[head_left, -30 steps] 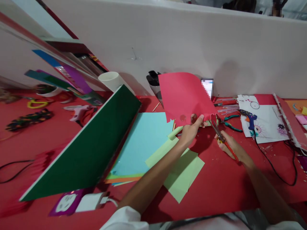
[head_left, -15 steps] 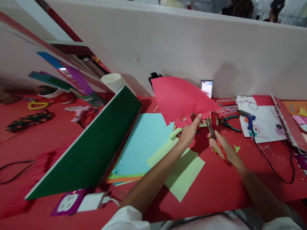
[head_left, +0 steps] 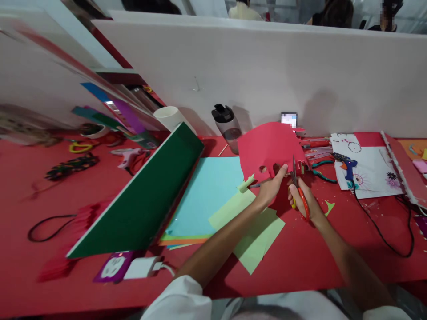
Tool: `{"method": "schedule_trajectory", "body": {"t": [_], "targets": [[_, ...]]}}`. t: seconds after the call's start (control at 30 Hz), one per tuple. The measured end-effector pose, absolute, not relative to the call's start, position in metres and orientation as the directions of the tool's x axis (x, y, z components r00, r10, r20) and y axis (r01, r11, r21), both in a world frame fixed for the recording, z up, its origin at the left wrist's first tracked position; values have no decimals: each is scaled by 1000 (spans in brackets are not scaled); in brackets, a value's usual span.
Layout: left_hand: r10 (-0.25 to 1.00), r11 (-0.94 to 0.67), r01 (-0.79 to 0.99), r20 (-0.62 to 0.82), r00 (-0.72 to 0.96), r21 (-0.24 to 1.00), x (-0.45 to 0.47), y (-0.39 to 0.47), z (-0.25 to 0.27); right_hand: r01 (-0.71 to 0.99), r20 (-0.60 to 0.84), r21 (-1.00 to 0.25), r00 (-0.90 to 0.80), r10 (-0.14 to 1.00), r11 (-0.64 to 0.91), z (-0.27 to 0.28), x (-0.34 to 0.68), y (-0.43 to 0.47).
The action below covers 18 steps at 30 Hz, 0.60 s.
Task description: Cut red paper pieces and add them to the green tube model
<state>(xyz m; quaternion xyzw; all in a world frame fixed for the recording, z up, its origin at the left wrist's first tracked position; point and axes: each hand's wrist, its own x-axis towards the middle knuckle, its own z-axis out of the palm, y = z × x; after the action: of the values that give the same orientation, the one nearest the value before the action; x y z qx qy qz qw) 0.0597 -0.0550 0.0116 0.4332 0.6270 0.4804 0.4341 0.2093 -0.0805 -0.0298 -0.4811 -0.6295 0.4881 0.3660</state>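
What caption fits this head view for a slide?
Left hand holds a red paper sheet while the right hand cuts its edge with red-handled scissors.

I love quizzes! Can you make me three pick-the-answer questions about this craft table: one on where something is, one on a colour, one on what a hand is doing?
1. Where is the water bottle?
A. Against the white wall, behind the red paper
B. On the green board
C. In the left hand

2. What colour are the scissors' handles?
A. Blue
B. Red
C. Black

3. What is the left hand doing?
A. Lying flat on the table
B. Holding a glue gun
C. Holding the red paper by its lower edge

Answers:
1 A, it stands by the wall past the paper.
2 B, red loops show in the right hand.
3 C, its fingers pinch the paper's edge.
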Motion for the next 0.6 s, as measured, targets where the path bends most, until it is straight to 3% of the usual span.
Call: {"method": "schedule_trajectory", "body": {"t": [0.1, 0.27, 0.47, 0.6], "targets": [[967, 116, 108, -88, -240, 987, 62, -57, 7, 262, -12, -963, -278, 961, 64, -29, 215, -84], [961, 172, 100, -145, -237, 980, 62, -58, 3, 246, -37, -968, -303, 952, 41, -32, 219, -85], [973, 84, 126, -54, -224, 988, 61, -57, 5, 251, -41, -967, -296, 954, 36, -40, 217, -83], [961, 191, 180, -146, -236, 965, 59, -58, 6, 259, -47, -965, -289, 956, 31, -39, 217, -84]]}}
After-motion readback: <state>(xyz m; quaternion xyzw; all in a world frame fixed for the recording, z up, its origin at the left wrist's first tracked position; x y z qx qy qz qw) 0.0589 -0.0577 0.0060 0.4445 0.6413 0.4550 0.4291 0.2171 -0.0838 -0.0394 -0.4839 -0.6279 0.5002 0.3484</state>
